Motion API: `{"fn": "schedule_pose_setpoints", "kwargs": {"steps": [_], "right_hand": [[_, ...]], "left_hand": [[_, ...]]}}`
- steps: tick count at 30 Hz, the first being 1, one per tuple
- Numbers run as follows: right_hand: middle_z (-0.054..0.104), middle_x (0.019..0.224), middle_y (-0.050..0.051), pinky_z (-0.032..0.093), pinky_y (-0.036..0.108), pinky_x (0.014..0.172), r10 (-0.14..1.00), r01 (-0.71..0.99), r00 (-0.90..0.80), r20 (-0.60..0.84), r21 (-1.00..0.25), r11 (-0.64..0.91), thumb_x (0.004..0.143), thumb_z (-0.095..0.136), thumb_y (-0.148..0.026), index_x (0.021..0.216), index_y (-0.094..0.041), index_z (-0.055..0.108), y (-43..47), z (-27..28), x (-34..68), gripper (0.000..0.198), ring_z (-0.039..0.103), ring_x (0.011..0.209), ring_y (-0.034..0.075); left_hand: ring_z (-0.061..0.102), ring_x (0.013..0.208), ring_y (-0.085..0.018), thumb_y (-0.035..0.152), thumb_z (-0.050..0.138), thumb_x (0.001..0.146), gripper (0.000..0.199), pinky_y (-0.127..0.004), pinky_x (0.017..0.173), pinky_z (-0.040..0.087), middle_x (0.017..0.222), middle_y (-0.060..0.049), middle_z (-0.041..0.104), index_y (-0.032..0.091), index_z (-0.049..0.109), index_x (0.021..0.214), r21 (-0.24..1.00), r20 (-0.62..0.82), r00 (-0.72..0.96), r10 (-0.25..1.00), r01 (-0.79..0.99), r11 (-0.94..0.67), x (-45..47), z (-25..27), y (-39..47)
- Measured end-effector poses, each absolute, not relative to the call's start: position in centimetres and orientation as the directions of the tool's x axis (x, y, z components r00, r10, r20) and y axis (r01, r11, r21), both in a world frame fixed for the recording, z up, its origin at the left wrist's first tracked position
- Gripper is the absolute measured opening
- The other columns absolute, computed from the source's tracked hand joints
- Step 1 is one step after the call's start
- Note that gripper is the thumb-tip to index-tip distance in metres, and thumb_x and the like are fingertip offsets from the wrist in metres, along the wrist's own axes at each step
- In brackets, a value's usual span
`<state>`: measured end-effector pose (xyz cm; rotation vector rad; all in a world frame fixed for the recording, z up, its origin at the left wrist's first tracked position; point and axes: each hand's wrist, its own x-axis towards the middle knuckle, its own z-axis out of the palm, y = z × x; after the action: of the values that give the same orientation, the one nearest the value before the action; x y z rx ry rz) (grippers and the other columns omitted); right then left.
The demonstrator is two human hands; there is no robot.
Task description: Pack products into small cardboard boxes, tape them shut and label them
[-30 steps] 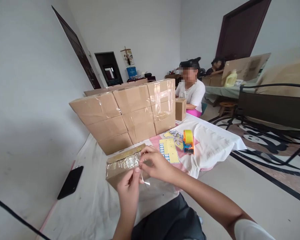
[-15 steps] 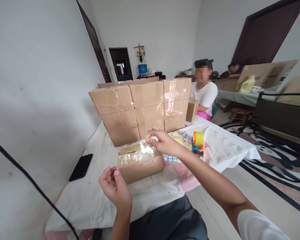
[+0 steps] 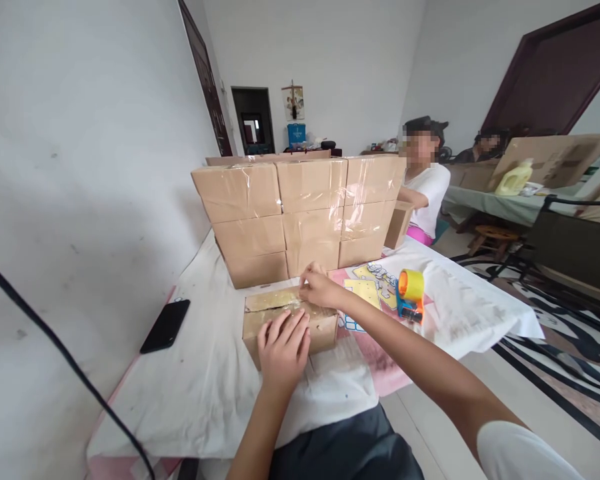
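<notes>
A small cardboard box (image 3: 320,341) lies on the cloth in front of me, with shiny clear packing tape (image 3: 287,297) along the seam of its top. My left hand (image 3: 284,343) rests on the near part of that top, fingers stretched out and lying flat. At the far side of the top, my right hand (image 3: 320,287) is closed in a pinch on the tape; the fingertips are partly hidden. To the right, a tape dispenser (image 3: 410,295) with a yellow and orange roll stands on the cloth.
Behind the box rises a wall of stacked, taped cardboard boxes (image 3: 313,227). A black phone (image 3: 165,327) lies at the left on the cloth-covered table (image 3: 205,400). A person in a white shirt (image 3: 433,187) sits behind the table's right side. A black cable (image 3: 65,357) crosses at the left.
My left hand has moved from beside the box's near left corner onto its top and flattened out. My right hand has come down to the top, and the view has shifted slightly left.
</notes>
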<state>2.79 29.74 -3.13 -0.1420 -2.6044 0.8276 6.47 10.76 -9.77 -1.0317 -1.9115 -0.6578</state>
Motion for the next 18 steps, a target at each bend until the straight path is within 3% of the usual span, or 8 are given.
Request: {"fn": "schedule_pose_setpoints", "kwargs": {"steps": [4,10,13,18], "right_hand": [[0.049,0.125,0.016,0.033,0.054,0.106,0.486,0.144,-0.769,0.415,-0.628,0.765,0.085,0.059,-0.018,0.107,-0.019,0.056,33.2,-4.1,2.4,0.023,0.042,0.122,0.034],[0.052,0.115,0.014,0.038,0.053,0.103,0.771,0.328,-0.573,0.276,-0.786,0.525,0.074,0.064,-0.032,0.1,-0.021,0.054,39.6,-10.4,9.0,0.03,0.046,0.119,0.036],[0.053,0.114,0.012,0.039,0.053,0.103,0.832,0.347,-0.515,0.205,-0.838,0.421,0.067,0.068,-0.035,0.098,-0.022,0.055,40.7,-13.5,13.0,0.036,0.049,0.119,0.036],[0.061,0.11,0.01,0.05,0.044,0.094,0.84,0.23,-0.524,0.145,-0.925,0.303,0.073,0.066,-0.04,0.104,-0.022,0.057,41.5,-15.0,15.9,0.037,0.062,0.105,0.028]], "left_hand": [[0.067,0.112,-0.025,0.022,0.064,0.091,0.028,-0.045,0.106,0.032,0.118,0.001,0.077,0.029,0.07,0.117,0.043,0.857,-0.307,0.414,0.843,0.536,6.5,-10.3,10.2],[0.064,0.11,-0.027,0.024,0.063,0.092,0.031,-0.05,0.106,0.028,0.119,0.002,0.077,0.034,0.069,0.121,0.074,0.846,-0.37,0.384,0.795,0.602,7.2,-10.6,10.7],[0.062,0.113,-0.029,0.024,0.063,0.092,0.035,-0.052,0.107,0.027,0.119,0.001,0.077,0.034,0.067,0.125,0.13,0.826,-0.439,0.353,0.758,0.639,7.9,-10.6,10.8],[0.056,0.121,-0.034,0.023,0.06,0.091,0.044,-0.059,0.107,0.03,0.131,-0.006,0.07,0.035,0.063,0.134,0.19,0.817,-0.51,0.269,0.678,0.71,9.0,-10.8,10.6]]}}
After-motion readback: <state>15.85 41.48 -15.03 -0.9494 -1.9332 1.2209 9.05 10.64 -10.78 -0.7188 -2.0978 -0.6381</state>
